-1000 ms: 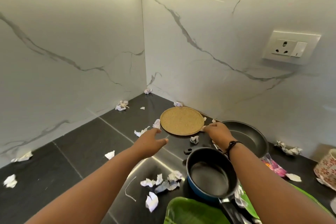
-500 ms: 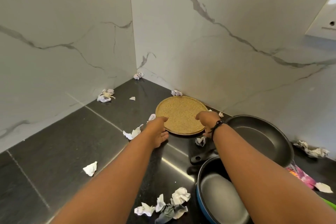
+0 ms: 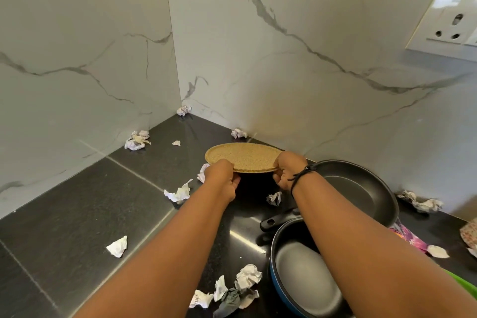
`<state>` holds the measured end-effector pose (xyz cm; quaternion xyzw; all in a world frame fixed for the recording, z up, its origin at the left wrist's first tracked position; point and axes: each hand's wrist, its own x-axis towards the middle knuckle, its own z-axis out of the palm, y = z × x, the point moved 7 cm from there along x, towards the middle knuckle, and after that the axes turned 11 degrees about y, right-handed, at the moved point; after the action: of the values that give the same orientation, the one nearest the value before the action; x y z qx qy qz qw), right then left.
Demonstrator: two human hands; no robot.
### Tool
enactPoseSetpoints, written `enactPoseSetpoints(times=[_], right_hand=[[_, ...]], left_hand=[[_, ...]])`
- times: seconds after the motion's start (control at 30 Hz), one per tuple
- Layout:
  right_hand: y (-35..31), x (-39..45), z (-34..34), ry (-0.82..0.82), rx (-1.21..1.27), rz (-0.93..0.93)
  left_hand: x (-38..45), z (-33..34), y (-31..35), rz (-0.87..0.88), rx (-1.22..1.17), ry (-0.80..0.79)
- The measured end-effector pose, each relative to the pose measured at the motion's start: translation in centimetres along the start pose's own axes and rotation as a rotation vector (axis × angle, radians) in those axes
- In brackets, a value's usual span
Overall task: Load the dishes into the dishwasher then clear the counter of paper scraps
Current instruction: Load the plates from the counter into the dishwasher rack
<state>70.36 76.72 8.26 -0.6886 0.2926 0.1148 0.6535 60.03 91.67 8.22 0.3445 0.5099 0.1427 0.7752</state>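
Note:
A round tan speckled plate (image 3: 242,156) is held a little above the black counter (image 3: 77,214) near the corner, its near edge raised. My left hand (image 3: 223,179) grips its near-left rim and my right hand (image 3: 289,170), with a black cord at the wrist, grips its near-right rim. A black frying pan (image 3: 361,188) lies to the right. A blue pot with a dark inside (image 3: 304,273) stands in front of that pan. Crumpled paper scraps lie about: one (image 3: 179,192) by my left hand, one (image 3: 117,246) at the left, a cluster (image 3: 232,289) near the front.
White marble walls (image 3: 284,59) meet in a corner behind the plate. More scraps sit along the walls (image 3: 136,139), (image 3: 420,202). A wall socket (image 3: 449,26) is at the upper right. A pink wrapper (image 3: 410,239) and a green item (image 3: 462,284) lie at the right.
Both hands reached the plate, closed on its near rim and lifted it off the counter. The camera has moved closer and tilted down.

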Motion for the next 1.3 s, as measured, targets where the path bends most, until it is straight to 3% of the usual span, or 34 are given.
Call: enactPoseSetpoints(times=[0.1,0.23,0.4,0.67,0.83,1.0,1.13,1.3], right_hand=[[0.3,-1.8,-1.2,-0.050,0.042,0.053],[-1.3,-5.3,-4.2,-0.105,0.121,-0.048],[-3.9,-9.7,-12.0,-0.062,0.151,-0.164],[-3.6,-17.2,-32.1,0.136,0.260,-0.314],[-0.5,-22.8,-46.8,0.256,0.276,-0.440],[7.1,-28.2,-63.3,0.454,0.342,-0.496],[15.3,-33.9,-78.3,0.706,0.282,-0.489],[26.7,-42.2,-93.8,0.956,0.207,-0.315]], left_hand=[[-1.3,-0.3,-0.1,0.024,-0.041,-0.093],[-4.0,-1.3,0.1,0.034,-0.066,-0.158],[-7.6,-1.0,1.7,0.100,0.012,-0.281],[-20.4,3.6,-4.4,0.204,0.312,-0.678],[-30.8,5.1,-11.9,0.222,0.527,-0.969],[-42.7,6.1,-23.5,0.245,0.643,-1.192],[-53.5,5.6,-38.4,0.141,0.697,-1.329],[-65.8,1.4,-56.1,0.027,0.876,-1.408]])
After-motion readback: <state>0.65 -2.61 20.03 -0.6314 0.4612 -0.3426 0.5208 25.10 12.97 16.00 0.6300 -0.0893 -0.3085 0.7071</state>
